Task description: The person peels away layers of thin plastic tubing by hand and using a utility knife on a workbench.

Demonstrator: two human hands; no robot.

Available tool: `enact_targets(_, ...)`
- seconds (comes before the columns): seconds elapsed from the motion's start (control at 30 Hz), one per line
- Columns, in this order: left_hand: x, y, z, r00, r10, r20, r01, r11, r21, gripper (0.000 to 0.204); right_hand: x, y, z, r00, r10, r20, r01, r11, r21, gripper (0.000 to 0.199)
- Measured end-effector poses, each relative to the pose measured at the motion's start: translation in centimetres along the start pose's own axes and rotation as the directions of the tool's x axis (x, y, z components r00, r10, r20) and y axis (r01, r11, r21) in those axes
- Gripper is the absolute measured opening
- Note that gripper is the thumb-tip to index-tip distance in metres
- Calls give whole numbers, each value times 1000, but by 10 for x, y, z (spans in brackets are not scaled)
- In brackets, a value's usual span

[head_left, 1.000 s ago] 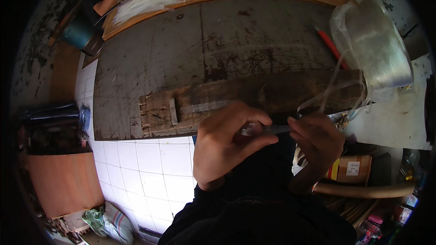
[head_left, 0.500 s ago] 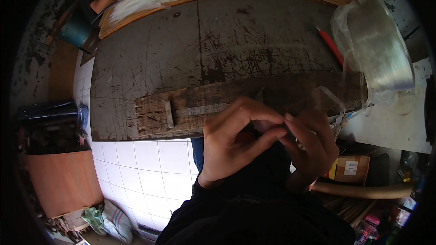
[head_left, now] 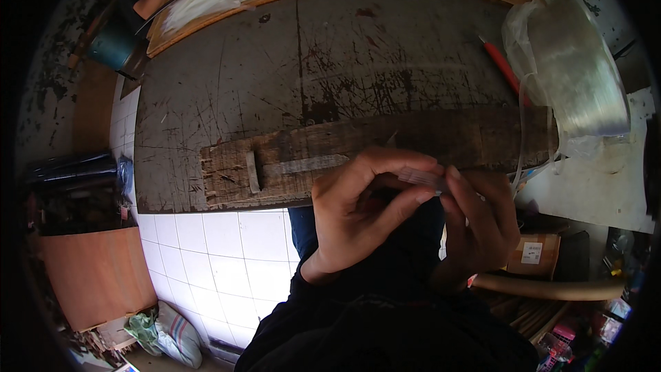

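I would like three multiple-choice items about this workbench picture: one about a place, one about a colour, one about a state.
1. Where does the clear plastic roll lie?
A. at the bench's right end
B. on the tiled floor
C. under the bench

2. What colour is the pen-like tool beside that roll?
A. green
B. red
C. white

3. What are the left hand and right hand doing?
A. resting flat on the bench
B. hanging apart, both empty
C. together pinching a small clear strip

Answers:
1 A, it sits on the right by the dark bench top.
2 B, its shaft is red.
3 C, fingertips of both meet on the strip.
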State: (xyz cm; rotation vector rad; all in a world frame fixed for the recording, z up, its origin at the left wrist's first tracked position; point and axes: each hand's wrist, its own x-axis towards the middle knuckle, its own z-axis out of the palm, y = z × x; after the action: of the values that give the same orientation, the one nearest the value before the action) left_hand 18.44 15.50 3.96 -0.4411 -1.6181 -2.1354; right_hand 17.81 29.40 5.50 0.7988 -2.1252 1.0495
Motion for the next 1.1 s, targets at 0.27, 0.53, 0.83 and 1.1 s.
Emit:
enact_targets(0.27, -4, -3, -2, 999, -31, 15, 30, 999, 35, 30, -1, -3, 4, 1000, 7, -29, -6, 1000, 28, 35)
enact_targets(0.53, -4, -4, 1, 987, 113, -110, -119, 992, -42, 35, -1, -9, 6, 997, 49, -51, -48, 998, 34, 34)
enact_targets(0.83, -5, -8, -4, 972, 226, -67, -221, 972, 74, 33, 2, -11, 8, 997, 15, -76, -13, 999, 31, 35)
enact_targets(1.1, -6, 1, 3, 969, 120, -216, -133, 990, -50, 28, 3, -15, 11, 996, 3, -90, 0, 1000, 28, 36)
